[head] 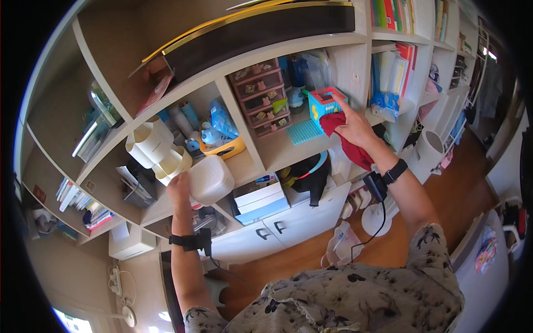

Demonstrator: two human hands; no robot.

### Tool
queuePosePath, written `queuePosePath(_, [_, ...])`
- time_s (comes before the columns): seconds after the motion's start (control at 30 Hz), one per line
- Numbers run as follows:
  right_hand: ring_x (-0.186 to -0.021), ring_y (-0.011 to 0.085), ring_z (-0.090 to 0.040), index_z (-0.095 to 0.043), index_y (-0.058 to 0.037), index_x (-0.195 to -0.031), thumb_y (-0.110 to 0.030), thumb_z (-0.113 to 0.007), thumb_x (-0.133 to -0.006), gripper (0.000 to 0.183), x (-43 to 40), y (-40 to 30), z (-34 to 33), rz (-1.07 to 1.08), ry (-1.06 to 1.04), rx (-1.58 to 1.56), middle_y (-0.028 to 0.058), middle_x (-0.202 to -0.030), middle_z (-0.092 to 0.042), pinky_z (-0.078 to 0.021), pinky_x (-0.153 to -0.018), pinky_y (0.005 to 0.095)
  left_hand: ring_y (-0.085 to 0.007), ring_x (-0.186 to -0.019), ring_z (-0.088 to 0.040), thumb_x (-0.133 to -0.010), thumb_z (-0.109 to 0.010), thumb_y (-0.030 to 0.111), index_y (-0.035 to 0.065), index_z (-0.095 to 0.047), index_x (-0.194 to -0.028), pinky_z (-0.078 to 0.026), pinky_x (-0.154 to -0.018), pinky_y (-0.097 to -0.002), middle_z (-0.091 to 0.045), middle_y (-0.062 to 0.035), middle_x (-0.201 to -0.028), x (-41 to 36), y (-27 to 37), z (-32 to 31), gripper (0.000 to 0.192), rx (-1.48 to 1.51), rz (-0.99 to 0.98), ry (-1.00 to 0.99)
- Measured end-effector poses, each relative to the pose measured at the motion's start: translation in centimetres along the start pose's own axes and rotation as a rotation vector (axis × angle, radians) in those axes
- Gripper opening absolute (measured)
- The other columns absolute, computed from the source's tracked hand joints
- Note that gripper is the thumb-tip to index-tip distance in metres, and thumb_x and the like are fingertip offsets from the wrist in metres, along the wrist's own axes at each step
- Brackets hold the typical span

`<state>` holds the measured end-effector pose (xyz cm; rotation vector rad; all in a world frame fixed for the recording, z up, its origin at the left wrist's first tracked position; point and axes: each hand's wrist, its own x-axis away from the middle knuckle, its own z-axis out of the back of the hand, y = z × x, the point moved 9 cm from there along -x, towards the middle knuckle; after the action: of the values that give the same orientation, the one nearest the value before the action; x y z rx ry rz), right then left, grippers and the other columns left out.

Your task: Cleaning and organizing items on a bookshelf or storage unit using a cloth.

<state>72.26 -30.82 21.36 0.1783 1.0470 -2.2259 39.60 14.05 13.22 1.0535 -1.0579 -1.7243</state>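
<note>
My left hand (179,190) grips the left edge of a white plastic container (211,180) with rounded corners, held in front of the shelf. Just behind that hand stands a cream-coloured divided organizer (155,143). A dark red cloth (352,143) hangs from my right hand (356,127). The index finger of that hand reaches toward the red rim of a box built from toy bricks (325,102), blue with red on top; whether it touches is hard to tell. Beside the box lies a turquoise studded baseplate (305,132).
Left of the baseplate stands a pink drawer unit (263,100). A yellow basket (229,147) holds blue items in the adjoining compartment. White boxes (260,195) and a black bag (314,179) fill the lower shelf. Books (393,75) stand at right; a plastic bag (343,243) lies on the floor.
</note>
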Motion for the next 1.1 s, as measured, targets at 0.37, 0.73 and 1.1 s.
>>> queuePosePath(0.37, [-0.097, 0.0378, -0.059, -0.047, -0.0125, -0.116, -0.019, -0.06, -0.072, 0.046, -4.7, 0.4, 0.8, 0.011, -0.128, 0.382, 0.0209, -0.102, -0.063, -0.0458, -0.083, 0.0448, -0.0101, -0.073, -0.054, -0.088, -0.058, 0.023, -0.0035, -0.057, -0.112, -0.045, -0.063, -0.0252, -0.06, -0.0063, -0.089, 6.5, 1.9, 3.2, 0.037, 0.109, -0.134, 0.255])
queuePosePath(0.73, [-0.071, 0.0394, -0.06, -0.048, -0.0157, -0.106, 0.0, -0.057, -0.067, 0.043, 5.7, -0.8, 4.3, 0.077, -0.196, 0.06, 0.0196, -0.072, -0.059, -0.0456, -0.062, 0.0436, -0.0163, -0.099, -0.055, -0.089, -0.058, 0.01, -0.0004, -0.051, -0.117, -0.046, -0.083, -0.0282, -0.058, -0.0104, -0.108, 22.6, 10.7, -12.8, 0.03, 0.347, -0.418, -0.441])
queuePosePath(1.1, [-0.065, 0.0332, -0.061, -0.05, -0.0199, -0.107, -0.002, -0.058, -0.064, 0.047, 16.2, -3.8, 0.4, 0.316, -0.606, 0.149, 0.0101, -0.067, -0.06, -0.0439, -0.058, 0.0436, -0.027, -0.131, -0.03, -0.072, -0.067, 0.061, 0.0103, -0.002, -0.147, -0.024, -0.107, -0.0386, -0.031, -0.0165, -0.141, 32.1, 10.5, -22.0, 0.111, 0.557, 0.011, -1.57])
